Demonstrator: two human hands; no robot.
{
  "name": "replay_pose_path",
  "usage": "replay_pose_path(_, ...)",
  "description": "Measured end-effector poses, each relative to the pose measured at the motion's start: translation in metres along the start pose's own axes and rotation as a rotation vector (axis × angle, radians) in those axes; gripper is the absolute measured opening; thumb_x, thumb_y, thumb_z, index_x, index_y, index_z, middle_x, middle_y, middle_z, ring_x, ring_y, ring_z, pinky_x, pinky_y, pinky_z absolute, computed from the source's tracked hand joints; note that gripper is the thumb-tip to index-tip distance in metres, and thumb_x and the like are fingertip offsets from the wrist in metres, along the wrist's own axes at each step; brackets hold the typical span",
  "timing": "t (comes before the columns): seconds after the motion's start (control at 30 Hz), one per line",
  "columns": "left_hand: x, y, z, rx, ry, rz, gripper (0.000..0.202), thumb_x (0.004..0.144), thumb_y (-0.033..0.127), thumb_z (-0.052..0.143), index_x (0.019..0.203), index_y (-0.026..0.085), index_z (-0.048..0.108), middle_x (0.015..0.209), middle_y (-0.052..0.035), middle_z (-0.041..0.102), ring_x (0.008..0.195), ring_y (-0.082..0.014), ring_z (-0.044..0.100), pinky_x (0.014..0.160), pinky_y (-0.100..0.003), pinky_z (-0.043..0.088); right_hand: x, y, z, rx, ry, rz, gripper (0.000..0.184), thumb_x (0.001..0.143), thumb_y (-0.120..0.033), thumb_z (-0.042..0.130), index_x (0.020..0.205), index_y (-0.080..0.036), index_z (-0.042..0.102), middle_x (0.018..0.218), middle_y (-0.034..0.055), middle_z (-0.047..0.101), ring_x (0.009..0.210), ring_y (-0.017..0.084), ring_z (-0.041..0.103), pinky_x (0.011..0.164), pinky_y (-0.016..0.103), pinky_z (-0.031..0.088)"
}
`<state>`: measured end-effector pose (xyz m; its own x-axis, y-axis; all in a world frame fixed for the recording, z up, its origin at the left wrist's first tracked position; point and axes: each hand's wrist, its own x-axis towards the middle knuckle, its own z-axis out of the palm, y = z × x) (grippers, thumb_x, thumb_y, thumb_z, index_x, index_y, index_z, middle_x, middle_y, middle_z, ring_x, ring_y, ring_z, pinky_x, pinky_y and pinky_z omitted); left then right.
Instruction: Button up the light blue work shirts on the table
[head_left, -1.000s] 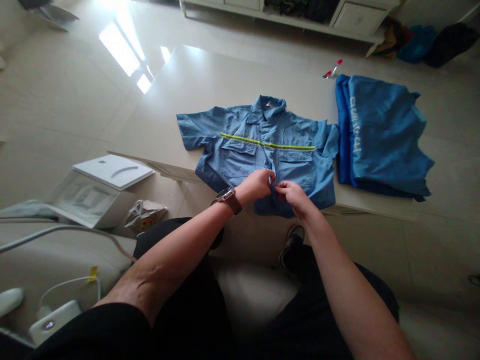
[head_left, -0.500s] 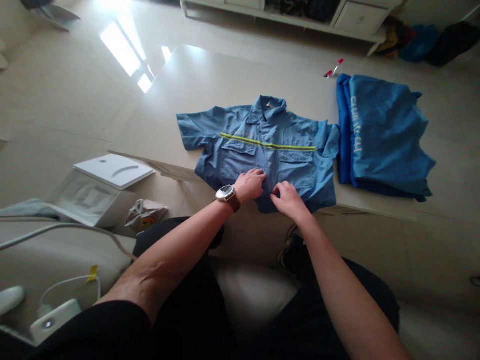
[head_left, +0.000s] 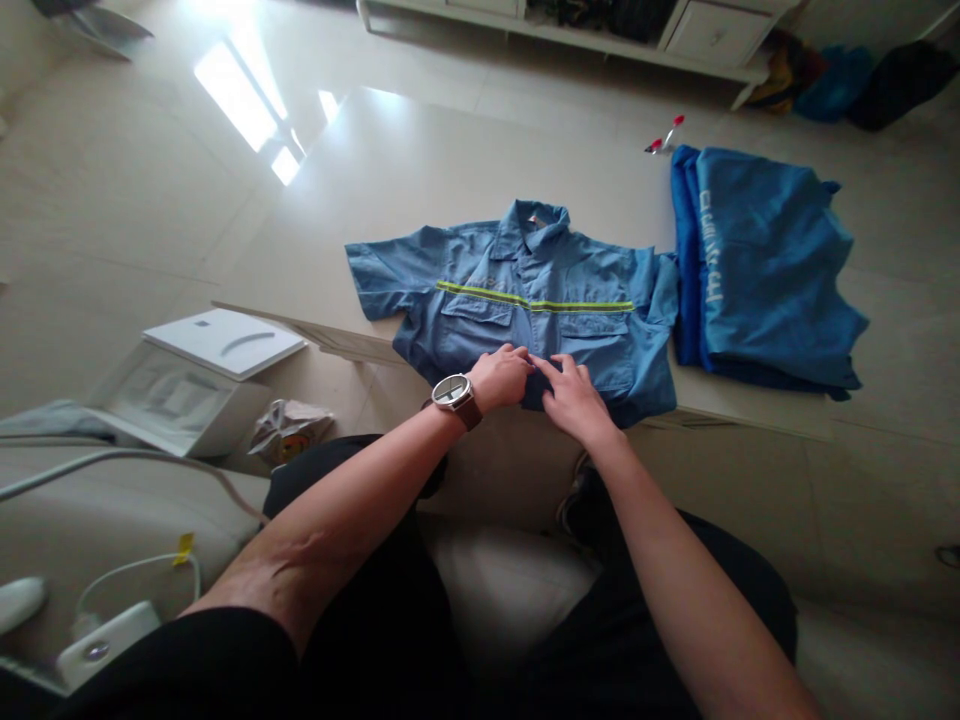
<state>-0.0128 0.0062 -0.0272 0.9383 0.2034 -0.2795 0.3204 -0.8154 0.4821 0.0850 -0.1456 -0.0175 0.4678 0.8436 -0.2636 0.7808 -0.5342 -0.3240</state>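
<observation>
A blue short-sleeved work shirt (head_left: 577,275) with a yellow-green stripe across the chest lies front up, collar away from me, its lower part at the table's near edge. My left hand (head_left: 501,377), with a watch on the wrist, has its fingers bent over the shirt's front opening below the pockets. Right beside it, my right hand (head_left: 576,395) pinches the cloth at the same opening, its index finger pointing at the left fingertips. Both hands hide the cloth edge and any button under them.
A pile of folded blue garments (head_left: 772,270) lies on the white table (head_left: 420,150) to the right. Red-capped pens (head_left: 667,135) are behind it. At left are a white box (head_left: 225,342), a crumpled packet (head_left: 289,428) and a cabled white device (head_left: 109,640).
The shirt's collar and stripe have shifted slightly toward me. My right hand has moved closer to the left, its index finger now stretched out.
</observation>
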Motion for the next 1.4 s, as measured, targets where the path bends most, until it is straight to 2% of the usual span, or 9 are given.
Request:
replay_pose_path(0.2,-0.002,0.003,-0.007,0.076,-0.114,0.052,0.038,0.085,0.017,0.059,0.118,0.025,0.076,0.127,-0.0098,0.065,0.115,-0.0266,0.056,0.102,-0.039,0.049,0.001,-0.002,-0.002,-0.079,-0.057,0.034,0.063,0.094,-0.014,0.046,0.154,-0.03,0.055,0.15,0.0135,0.053,0.114,0.034,0.06,0.095,0.048,0.051)
replay_pose_path(0.33,-0.001,0.002,-0.008,0.063,-0.093,0.059,0.037,0.085,0.016,0.059,0.118,0.025,0.074,0.124,-0.0087,0.067,0.113,-0.025,0.058,0.104,-0.037,0.049,0.002,-0.001,-0.001,-0.072,-0.033,0.065,0.054,0.095,-0.018,0.047,0.148,-0.026,0.057,0.141,0.0143,0.06,0.112,0.032,0.063,0.094,0.045,0.051)
replay_pose_path(0.53,0.0,0.004,-0.011,0.063,-0.047,0.03,0.036,0.088,0.015,0.057,0.123,0.017,0.067,0.126,-0.0129,0.069,0.118,-0.0279,0.062,0.105,-0.039,0.049,0.003,-0.002,-0.003,-0.05,-0.002,0.092,0.048,0.098,-0.026,0.05,0.145,-0.02,0.059,0.139,0.016,0.062,0.117,0.035,0.063,0.097,0.046,0.05)
replay_pose_path(0.7,0.006,0.005,-0.009,0.033,0.029,-0.017,0.036,0.092,0.011,0.05,0.125,0.015,0.064,0.126,-0.0138,0.07,0.119,-0.0254,0.064,0.109,-0.038,0.047,0.002,-0.004,-0.002,-0.106,-0.025,0.051,0.056,0.097,-0.023,0.052,0.152,-0.026,0.056,0.139,0.0154,0.061,0.114,0.035,0.062,0.092,0.046,0.051)
replay_pose_path(0.83,0.01,0.002,-0.007,0.064,0.013,0.004,0.037,0.094,0.012,0.046,0.123,0.014,0.068,0.126,-0.0145,0.069,0.116,-0.024,0.064,0.111,-0.037,0.045,0.001,-0.006,-0.001,-0.157,-0.037,0.031,0.051,0.097,-0.022,0.052,0.147,-0.029,0.061,0.142,0.0149,0.058,0.115,0.034,0.061,0.09,0.046,0.05)
replay_pose_path(0.97,0.01,0.002,-0.008,0.091,-0.022,0.058,0.041,0.092,0.012,0.047,0.126,0.008,0.07,0.123,-0.0182,0.069,0.116,-0.0266,0.063,0.111,-0.039,0.044,0.001,-0.009,-0.004,-0.162,-0.019,0.035,0.04,0.098,-0.021,0.05,0.135,-0.023,0.066,0.131,0.0157,0.064,0.114,0.034,0.061,0.09,0.045,0.05)
replay_pose_path(1.1,0.006,0.005,-0.009,0.072,-0.013,0.019,0.041,0.092,0.012,0.048,0.126,0.012,0.071,0.125,-0.0166,0.066,0.114,-0.0267,0.06,0.105,-0.039,0.047,0.005,-0.007,-0.003,-0.059,0.042,0.036,0.032,0.097,-0.019,0.051,0.121,-0.018,0.071,0.123,0.0157,0.068,0.115,0.031,0.061,0.097,0.043,0.05)
replay_pose_path(1.27,0.002,0.015,-0.008,0.044,0.021,-0.063,0.035,0.096,0.017,0.047,0.122,0.02,0.071,0.128,-0.0154,0.062,0.118,-0.032,0.056,0.092,-0.044,0.052,0.014,0.002,0.005,0.215,0.18,0.055,0.024,0.091,-0.017,0.058,0.107,-0.017,0.075,0.113,0.0125,0.073,0.11,0.027,0.066,0.102,0.038,0.05)
replay_pose_path(1.4,0.006,0.019,-0.003,-0.01,0.089,-0.159,0.03,0.098,0.019,0.048,0.119,0.02,0.068,0.128,-0.0152,0.064,0.123,-0.0345,0.055,0.097,-0.051,0.05,0.017,0.004,0.006,0.384,0.262,0.098,0.021,0.087,-0.017,0.059,0.097,-0.018,0.077,0.105,0.0103,0.077,0.099,0.025,0.07,0.096,0.038,0.053)
